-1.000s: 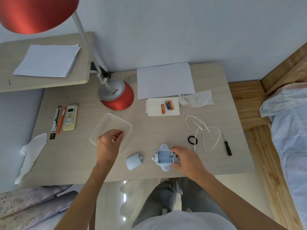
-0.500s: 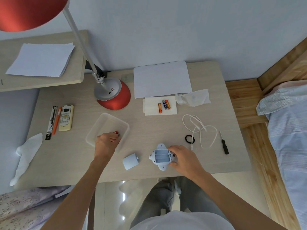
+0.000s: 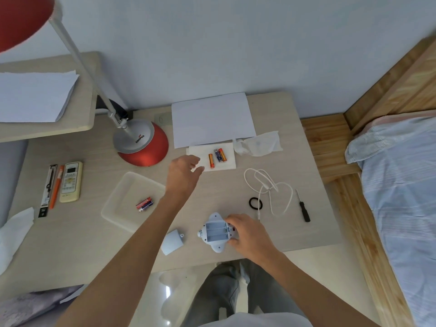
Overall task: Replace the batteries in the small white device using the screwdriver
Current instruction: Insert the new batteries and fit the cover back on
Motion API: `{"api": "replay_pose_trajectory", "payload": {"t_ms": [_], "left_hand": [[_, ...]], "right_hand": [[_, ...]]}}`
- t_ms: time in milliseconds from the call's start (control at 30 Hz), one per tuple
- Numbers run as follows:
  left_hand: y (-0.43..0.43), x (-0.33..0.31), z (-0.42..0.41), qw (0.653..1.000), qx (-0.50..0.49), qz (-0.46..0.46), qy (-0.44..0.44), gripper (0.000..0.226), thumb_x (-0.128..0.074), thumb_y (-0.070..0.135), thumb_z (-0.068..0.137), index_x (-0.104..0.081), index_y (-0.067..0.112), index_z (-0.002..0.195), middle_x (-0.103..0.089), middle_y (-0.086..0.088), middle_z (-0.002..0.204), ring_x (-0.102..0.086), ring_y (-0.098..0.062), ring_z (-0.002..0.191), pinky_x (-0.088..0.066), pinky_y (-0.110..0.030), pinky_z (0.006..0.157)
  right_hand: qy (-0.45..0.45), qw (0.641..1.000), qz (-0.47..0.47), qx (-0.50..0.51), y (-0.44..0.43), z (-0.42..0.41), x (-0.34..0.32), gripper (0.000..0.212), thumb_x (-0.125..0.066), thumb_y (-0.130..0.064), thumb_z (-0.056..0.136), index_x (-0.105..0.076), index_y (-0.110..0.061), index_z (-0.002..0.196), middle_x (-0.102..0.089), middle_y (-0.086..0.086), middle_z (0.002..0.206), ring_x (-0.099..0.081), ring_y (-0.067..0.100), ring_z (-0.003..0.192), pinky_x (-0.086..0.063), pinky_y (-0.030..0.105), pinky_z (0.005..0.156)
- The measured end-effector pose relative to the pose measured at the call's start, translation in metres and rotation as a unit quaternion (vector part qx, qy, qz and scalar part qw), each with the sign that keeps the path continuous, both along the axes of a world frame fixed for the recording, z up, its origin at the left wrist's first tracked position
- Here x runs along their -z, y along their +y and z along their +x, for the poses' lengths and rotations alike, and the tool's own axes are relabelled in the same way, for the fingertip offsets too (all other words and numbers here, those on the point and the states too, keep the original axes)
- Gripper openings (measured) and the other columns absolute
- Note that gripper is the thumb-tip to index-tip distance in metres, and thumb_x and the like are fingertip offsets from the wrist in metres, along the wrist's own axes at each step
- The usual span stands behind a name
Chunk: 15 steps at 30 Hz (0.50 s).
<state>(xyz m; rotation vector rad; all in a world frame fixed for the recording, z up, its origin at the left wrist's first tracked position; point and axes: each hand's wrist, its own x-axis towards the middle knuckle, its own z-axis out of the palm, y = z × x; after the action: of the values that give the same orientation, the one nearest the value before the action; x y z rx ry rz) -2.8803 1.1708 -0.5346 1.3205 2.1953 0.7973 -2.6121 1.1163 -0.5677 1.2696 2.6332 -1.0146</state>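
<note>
Left hand (image 3: pixel 182 175) quits the tray (image 3: pixel 111 215), fingers loose, nearing batteries (image 3: pixel 217 156) at one o'clock; right hand (image 3: pixel 250 234) grips edge-side device (image 3: pixel 214 231); lamp (image 3: pixel 139 142) reads COOPER.

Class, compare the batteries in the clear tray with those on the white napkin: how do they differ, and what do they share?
The tray batteries look red and dark blue; the napkin batteries are mostly orange. The tray batteries lie bunched together; among the napkin batteries one lies apart from a touching pair. The left hand is beside the napkin batteries, away from the tray batteries. All lie flat, outside the device.
</note>
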Motion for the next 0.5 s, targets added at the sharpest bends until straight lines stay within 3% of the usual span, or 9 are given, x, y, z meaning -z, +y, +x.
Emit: {"api": "replay_pose_trajectory", "payload": {"t_ms": [133,233,367,500], "left_hand": [[0.032,0.027,0.016,0.996,0.055,-0.072,0.018,0.055,-0.085,0.021,0.089,-0.066,0.01,0.139,-0.068,-0.011,0.128,-0.067,-0.027,0.114,-0.057,-0.046,0.102],[0.044,0.042,0.02,0.993,0.067,-0.089,0.033,0.06,-0.082,0.026,0.092,-0.058,0.011,0.145,-0.061,-0.012,0.129,-0.062,-0.03,0.119,-0.054,-0.046,0.105],[0.054,0.053,0.02,0.991,0.074,-0.098,0.054,0.051,-0.078,0.029,0.095,-0.06,0.011,0.14,-0.059,-0.011,0.122,-0.061,-0.028,0.11,-0.053,-0.04,0.097],[0.059,0.054,0.018,0.991,0.064,-0.101,0.056,0.037,-0.072,0.01,0.094,-0.063,0.012,0.129,-0.06,-0.011,0.115,-0.061,-0.03,0.103,-0.052,-0.038,0.085]], "right_hand": [[0.002,1.0,0.001,-0.001,-0.001,-0.001,0.003,0.037,-0.076,-0.028,0.087,-0.062,-0.027,0.121,-0.066,-0.011,0.109,-0.06,0.01,0.1,-0.057,0.032,0.078],[0.004,1.0,0.01,-0.005,-0.001,-0.002,0.003,0.036,-0.075,-0.027,0.087,-0.061,-0.027,0.121,-0.065,-0.011,0.11,-0.059,0.011,0.101,-0.057,0.032,0.078],[0.007,1.0,0.016,-0.006,-0.002,-0.002,0.005,0.04,-0.076,-0.026,0.087,-0.06,-0.026,0.123,-0.065,-0.01,0.111,-0.058,0.01,0.101,-0.056,0.03,0.078],[0.01,1.0,0.015,-0.003,-0.001,-0.001,0.004,0.041,-0.077,-0.025,0.087,-0.06,-0.026,0.125,-0.066,-0.01,0.111,-0.059,0.011,0.1,-0.056,0.029,0.078]]}}
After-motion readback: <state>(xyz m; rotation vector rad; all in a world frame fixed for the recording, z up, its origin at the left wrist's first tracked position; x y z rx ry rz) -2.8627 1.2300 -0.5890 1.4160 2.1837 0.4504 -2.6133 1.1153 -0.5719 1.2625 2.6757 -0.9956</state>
